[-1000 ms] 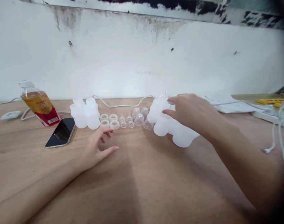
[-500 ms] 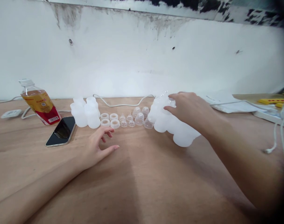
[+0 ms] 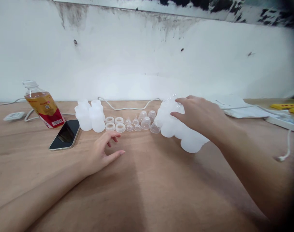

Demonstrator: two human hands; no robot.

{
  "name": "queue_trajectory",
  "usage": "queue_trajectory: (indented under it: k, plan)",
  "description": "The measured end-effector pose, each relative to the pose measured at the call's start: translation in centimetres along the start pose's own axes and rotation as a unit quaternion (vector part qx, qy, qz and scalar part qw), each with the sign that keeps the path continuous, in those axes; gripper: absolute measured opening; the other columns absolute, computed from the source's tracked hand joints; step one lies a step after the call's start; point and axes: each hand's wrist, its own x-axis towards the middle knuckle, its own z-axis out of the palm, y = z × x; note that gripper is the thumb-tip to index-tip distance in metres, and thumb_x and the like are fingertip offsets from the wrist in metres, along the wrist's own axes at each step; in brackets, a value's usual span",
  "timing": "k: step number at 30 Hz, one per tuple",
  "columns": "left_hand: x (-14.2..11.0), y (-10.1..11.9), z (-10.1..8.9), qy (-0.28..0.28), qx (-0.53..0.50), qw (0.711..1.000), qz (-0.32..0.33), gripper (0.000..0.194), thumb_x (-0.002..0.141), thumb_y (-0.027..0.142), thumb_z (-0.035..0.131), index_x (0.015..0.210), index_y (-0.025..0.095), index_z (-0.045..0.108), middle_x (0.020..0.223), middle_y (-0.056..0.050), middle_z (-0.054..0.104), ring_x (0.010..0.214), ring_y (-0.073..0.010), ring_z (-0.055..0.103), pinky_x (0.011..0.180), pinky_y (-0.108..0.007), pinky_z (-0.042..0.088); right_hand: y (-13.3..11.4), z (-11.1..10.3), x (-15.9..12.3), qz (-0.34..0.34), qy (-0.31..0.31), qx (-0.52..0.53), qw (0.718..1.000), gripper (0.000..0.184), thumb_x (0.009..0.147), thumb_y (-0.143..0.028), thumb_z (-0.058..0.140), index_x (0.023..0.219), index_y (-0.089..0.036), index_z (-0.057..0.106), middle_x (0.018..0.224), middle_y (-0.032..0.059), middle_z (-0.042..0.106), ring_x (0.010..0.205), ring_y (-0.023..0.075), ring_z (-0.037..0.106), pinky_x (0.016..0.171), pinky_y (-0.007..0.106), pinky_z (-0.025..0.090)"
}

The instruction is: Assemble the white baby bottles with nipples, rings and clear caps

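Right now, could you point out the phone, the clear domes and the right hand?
Phone (image 3: 64,135), head view: dark screen.
Clear domes (image 3: 145,123), head view: one dome's side.
Right hand (image 3: 198,111), head view: its back.

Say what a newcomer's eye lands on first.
Probably the heap of rounded milky-white pieces right of centre, with the right hand at its upper side. Next, the white-capped clear plastic bottle with a yellow and red label, on the left behind a black-screened phone. Between them, clear domes and whitish rings sit in neat clusters.
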Motion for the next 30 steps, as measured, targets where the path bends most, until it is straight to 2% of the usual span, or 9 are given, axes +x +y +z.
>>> queue_trajectory:
  k: [3,5,6,8,9,10,13,16,30]
  plan:
    - [-0.3,0.3,-0.1,-0.019,0.035,0.999,0.013,0.035,0.078,0.033,0.052,0.108,0.019,0.042,0.1,-0.007,0.054,0.09,-0.0179,0.053,0.072,-0.032,0.047,-1.4,-0.4,-1.0,-0.033,0.07,0.012,0.997,0.039,0.078,-0.035,0.048,0.106,-0.009,0.053,0.107,0.0184,0.052,0.099,0.0333,0.048,0.069,0.044,0.044]
    - [-0.6,0.6,-0.3,-0.066,0.081,0.994,0.026,0.039,0.08,0.036,0.048,0.115,0.02,0.04,0.115,-0.01,0.051,0.103,-0.0204,0.05,0.084,-0.036,0.044,-3.3,-0.2,-2.2,-0.104,0.105,0.058,0.987,0.041,0.08,-0.034,0.046,0.111,-0.008,0.05,0.115,0.0195,0.049,0.107,0.0328,0.044,0.08,0.046,0.042]
    - [-0.7,0.8,-0.4,-0.102,0.107,0.988,0.035,0.044,0.081,0.039,0.047,0.12,0.02,0.037,0.122,-0.011,0.047,0.11,-0.0221,0.046,0.09,-0.039,0.04,-4.4,0.2,-3.0,-0.156,0.092,0.098,0.978,0.043,0.081,-0.033,0.044,0.115,-0.007,0.047,0.118,0.0184,0.048,0.11,0.0303,0.044,0.085,0.045,0.041]
    - [-1.0,0.9,-0.7,-0.181,0.153,0.97,0.056,0.059,0.08,0.045,0.044,0.129,0.017,0.027,0.133,-0.013,0.036,0.122,-0.0252,0.034,0.099,-0.043,0.031,-6.7,1.7,-4.6,-0.311,0.007,0.174,0.934,0.05,0.084,-0.037,0.038,0.125,-0.009,0.038,0.129,0.0143,0.041,0.118,0.0255,0.039,0.093,0.041,0.038]
    - [-1.1,1.0,-0.9,-0.219,0.168,0.959,0.065,0.065,0.08,0.048,0.042,0.133,0.016,0.021,0.137,-0.013,0.03,0.126,-0.026,0.028,0.101,-0.044,0.026,-7.6,2.7,-5.4,-0.353,-0.03,0.196,0.914,0.056,0.084,-0.042,0.036,0.129,-0.008,0.033,0.135,0.0139,0.033,0.124,0.0254,0.031,0.097,0.041,0.034]
    - [-1.1,1.0,-1.0,-0.253,0.177,0.949,0.07,0.069,0.081,0.05,0.039,0.134,0.014,0.016,0.139,-0.014,0.025,0.128,-0.0262,0.022,0.103,-0.045,0.023,-8.5,3.7,-6.1,-0.366,-0.047,0.212,0.905,0.063,0.084,-0.047,0.034,0.131,-0.006,0.029,0.138,0.014,0.026,0.127,0.0263,0.023,0.101,0.043,0.029]
    - [-1.2,0.8,-1.1,-0.306,0.186,0.931,0.068,0.069,0.084,0.052,0.031,0.136,0.013,0.007,0.142,-0.012,0.012,0.13,-0.0245,0.012,0.105,-0.044,0.017,-9.7,6.2,-7.4,-0.358,-0.113,0.239,0.896,0.066,0.086,-0.049,0.026,0.134,-0.004,0.021,0.141,0.014,0.016,0.13,0.0253,0.013,0.105,0.043,0.021]
    - [-1.1,0.6,-1.0,-0.306,0.189,0.931,0.056,0.069,0.084,0.052,0.029,0.136,0.015,0.003,0.142,-0.01,0.01,0.131,-0.0227,0.009,0.107,-0.042,0.014,-9.7,7.0,-7.7,-0.329,-0.146,0.253,0.898,0.069,0.086,-0.05,0.023,0.135,-0.002,0.018,0.141,0.0151,0.011,0.13,0.0251,0.009,0.106,0.043,0.018]
    - [-1.4,0.3,-0.6,-0.293,0.189,0.935,0.055,0.069,0.084,0.052,0.03,0.136,0.016,0.004,0.143,-0.008,0.011,0.131,-0.0207,0.011,0.107,-0.04,0.012,-9.6,6.7,-7.6,-0.336,-0.127,0.254,0.898,0.064,0.086,-0.047,0.027,0.133,-0.003,0.025,0.14,0.0157,0.018,0.13,0.0268,0.011,0.106,0.045,0.016]
